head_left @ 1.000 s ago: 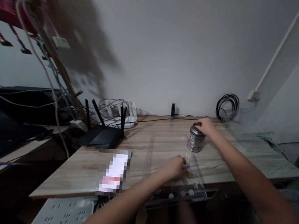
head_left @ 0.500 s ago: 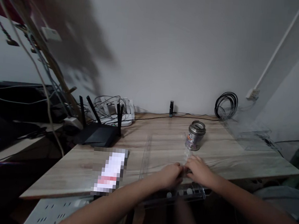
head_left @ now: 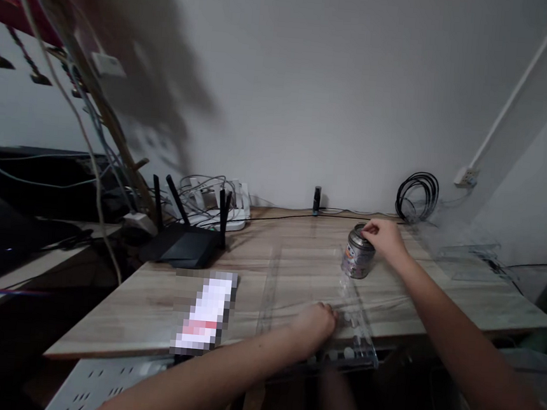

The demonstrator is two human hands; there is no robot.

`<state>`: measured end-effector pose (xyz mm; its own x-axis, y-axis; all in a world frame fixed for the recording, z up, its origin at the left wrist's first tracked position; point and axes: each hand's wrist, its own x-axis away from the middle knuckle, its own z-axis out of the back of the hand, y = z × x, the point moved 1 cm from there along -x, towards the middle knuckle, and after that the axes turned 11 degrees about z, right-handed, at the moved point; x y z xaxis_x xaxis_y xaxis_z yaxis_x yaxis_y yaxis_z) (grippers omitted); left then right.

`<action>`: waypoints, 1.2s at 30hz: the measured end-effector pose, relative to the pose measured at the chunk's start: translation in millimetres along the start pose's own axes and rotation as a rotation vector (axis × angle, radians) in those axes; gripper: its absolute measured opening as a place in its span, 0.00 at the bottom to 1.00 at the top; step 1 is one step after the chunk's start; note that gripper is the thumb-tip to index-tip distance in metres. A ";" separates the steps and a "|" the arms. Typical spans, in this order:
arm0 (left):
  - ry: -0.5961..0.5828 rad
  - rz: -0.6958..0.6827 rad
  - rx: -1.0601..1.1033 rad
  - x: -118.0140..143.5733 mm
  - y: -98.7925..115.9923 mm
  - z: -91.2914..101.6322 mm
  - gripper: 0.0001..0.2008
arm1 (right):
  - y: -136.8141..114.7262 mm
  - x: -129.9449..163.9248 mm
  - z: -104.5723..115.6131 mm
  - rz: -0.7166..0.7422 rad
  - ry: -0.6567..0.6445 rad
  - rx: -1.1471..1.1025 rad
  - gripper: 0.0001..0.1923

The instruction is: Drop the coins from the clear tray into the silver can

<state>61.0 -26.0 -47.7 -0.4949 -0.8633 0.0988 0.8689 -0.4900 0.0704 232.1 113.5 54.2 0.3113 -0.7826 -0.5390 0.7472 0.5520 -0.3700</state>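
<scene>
A round tin (head_left: 357, 258) with a colourful printed side and a metal lid stands upright on the table. In the first head view its lid showed a slot, like a coin bank. My right hand (head_left: 385, 238) is at the lid, its fingers pinched together over the top; whatever they hold is too small to make out. My left hand (head_left: 315, 327) rests over a clear plastic case (head_left: 366, 347) at the table's front edge. Its fingers are curled, and what lies under them is hidden. A pale round disc (head_left: 348, 352) shows in the case beside it.
A phone (head_left: 206, 314) with a blurred screen lies left of my forearm. Behind it are a black router (head_left: 186, 245) and a white device with tangled cables (head_left: 234, 214). A small dark bottle (head_left: 316, 201) and a black cable coil (head_left: 418, 195) are by the wall.
My right hand has left my left hand's side and moved up and away to the tin's lid. My left hand stays near the table edge. The view has shifted slightly.
</scene>
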 end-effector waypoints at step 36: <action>-0.095 0.298 0.074 49.6 -60.3 32.0 0.13 | -15.3 57.9 -30.7 0.188 -0.313 -0.158 0.06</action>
<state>-16.4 -35.4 -15.3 -0.2207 -0.9508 0.2176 0.9742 -0.2041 0.0965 220.7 68.6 5.4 0.6159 -0.7002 -0.3609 0.5682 0.7122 -0.4121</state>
